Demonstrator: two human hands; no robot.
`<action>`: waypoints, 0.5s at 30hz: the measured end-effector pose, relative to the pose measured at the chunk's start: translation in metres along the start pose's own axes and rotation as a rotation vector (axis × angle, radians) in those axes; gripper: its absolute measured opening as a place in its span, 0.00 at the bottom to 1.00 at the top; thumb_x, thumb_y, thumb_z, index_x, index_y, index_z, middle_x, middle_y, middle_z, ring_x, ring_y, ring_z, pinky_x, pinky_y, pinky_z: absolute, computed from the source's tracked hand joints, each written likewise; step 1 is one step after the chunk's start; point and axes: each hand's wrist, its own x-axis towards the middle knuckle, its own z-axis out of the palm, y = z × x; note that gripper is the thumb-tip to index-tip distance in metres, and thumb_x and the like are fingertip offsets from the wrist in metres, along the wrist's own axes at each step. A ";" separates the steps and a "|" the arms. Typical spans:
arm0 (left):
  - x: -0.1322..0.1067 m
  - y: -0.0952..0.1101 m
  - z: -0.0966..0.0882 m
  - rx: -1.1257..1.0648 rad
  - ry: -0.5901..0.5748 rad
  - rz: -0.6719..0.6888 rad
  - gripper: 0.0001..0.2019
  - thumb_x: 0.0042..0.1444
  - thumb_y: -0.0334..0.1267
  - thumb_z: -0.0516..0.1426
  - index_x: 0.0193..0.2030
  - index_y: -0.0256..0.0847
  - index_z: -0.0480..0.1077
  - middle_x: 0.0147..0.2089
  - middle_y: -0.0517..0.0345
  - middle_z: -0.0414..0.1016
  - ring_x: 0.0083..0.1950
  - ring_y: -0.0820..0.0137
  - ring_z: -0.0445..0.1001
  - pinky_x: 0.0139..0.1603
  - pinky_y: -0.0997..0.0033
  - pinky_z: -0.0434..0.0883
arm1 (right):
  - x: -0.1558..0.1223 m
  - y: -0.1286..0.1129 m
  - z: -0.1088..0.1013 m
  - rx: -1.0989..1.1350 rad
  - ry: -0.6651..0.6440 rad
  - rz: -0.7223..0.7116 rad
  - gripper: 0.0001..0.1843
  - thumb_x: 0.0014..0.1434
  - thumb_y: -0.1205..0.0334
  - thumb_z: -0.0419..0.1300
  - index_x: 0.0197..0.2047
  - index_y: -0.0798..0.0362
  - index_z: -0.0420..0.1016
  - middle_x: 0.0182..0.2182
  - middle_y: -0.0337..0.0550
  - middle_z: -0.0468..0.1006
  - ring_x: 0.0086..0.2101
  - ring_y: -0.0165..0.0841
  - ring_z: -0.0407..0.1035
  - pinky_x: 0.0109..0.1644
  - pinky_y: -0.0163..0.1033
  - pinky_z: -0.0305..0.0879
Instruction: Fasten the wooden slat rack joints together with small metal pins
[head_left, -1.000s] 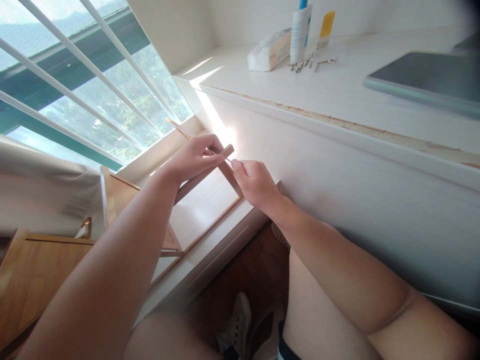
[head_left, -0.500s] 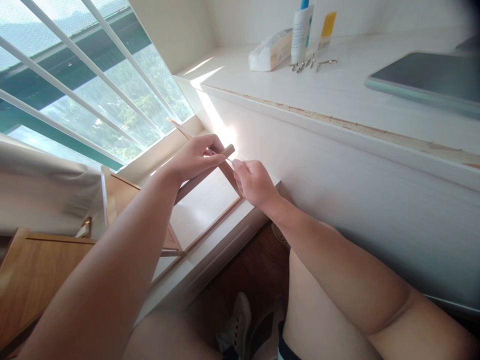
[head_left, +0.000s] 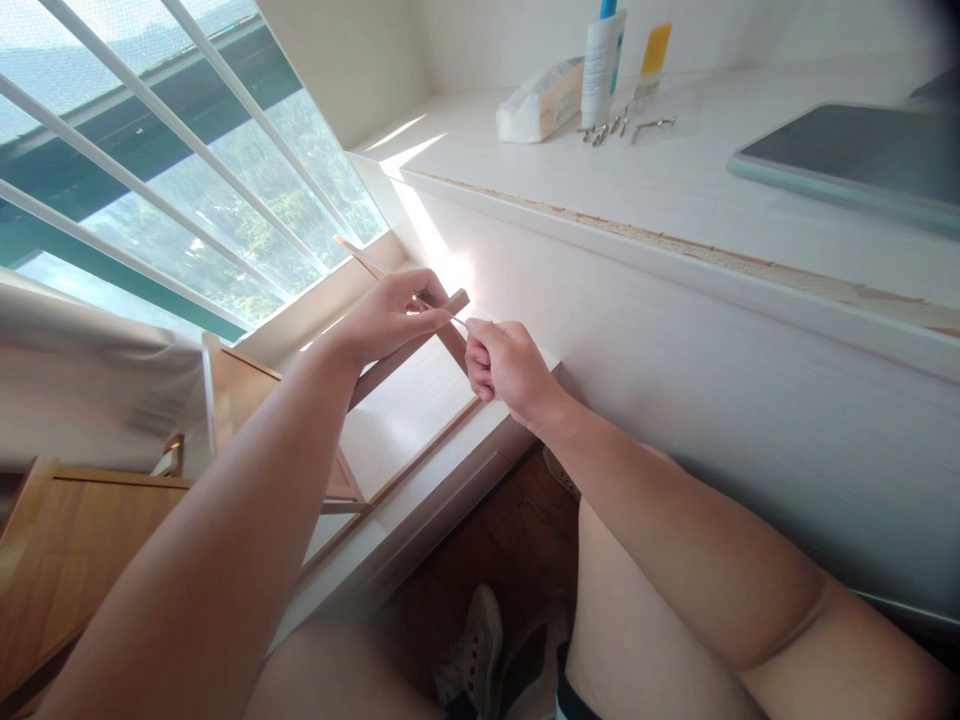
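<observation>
My left hand is wrapped round a brown wooden bar near its upper end, which belongs to a wooden frame standing on a white ledge. Just to the right, my right hand is closed in a pinch on a thin metal rod that looks like a hex key. The rod runs from my right fingertips to the bar's end, by my left thumb. Where its tip meets the wood is too small to make out.
Several small metal fasteners lie on the white counter beside a tissue pack, a white tube and a tablet-like device. Wooden panels stand at left, below a barred window. The counter's front edge is chipped.
My right hand has turned at the wrist around the rod, and its curled fingers now show more. The left hand and the wooden bar have stayed in place.
</observation>
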 end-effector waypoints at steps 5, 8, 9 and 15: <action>0.000 0.000 0.000 -0.002 -0.002 -0.004 0.09 0.54 0.43 0.58 0.36 0.39 0.70 0.35 0.55 0.74 0.41 0.66 0.72 0.40 0.66 0.67 | -0.001 -0.001 0.002 -0.140 0.057 0.018 0.23 0.64 0.52 0.47 0.20 0.49 0.50 0.12 0.29 0.49 0.13 0.24 0.48 0.17 0.32 0.49; -0.001 0.000 0.000 -0.008 -0.001 -0.001 0.08 0.54 0.42 0.58 0.36 0.39 0.70 0.35 0.55 0.74 0.41 0.67 0.72 0.40 0.66 0.67 | -0.002 -0.001 0.004 -0.291 0.111 -0.037 0.24 0.65 0.50 0.47 0.19 0.49 0.49 0.13 0.30 0.49 0.15 0.24 0.48 0.18 0.33 0.48; -0.001 0.000 0.000 -0.009 0.000 0.000 0.08 0.54 0.42 0.58 0.36 0.39 0.70 0.35 0.55 0.74 0.40 0.67 0.72 0.40 0.66 0.67 | -0.002 -0.001 0.004 -0.334 0.127 -0.062 0.24 0.65 0.50 0.47 0.19 0.49 0.48 0.13 0.30 0.48 0.15 0.24 0.48 0.19 0.33 0.48; 0.000 0.000 0.000 -0.005 -0.010 -0.001 0.09 0.54 0.42 0.58 0.36 0.39 0.70 0.35 0.55 0.74 0.40 0.67 0.72 0.40 0.66 0.67 | -0.002 0.002 0.004 -0.465 0.171 -0.151 0.25 0.66 0.51 0.46 0.19 0.49 0.47 0.14 0.32 0.49 0.17 0.25 0.48 0.21 0.34 0.45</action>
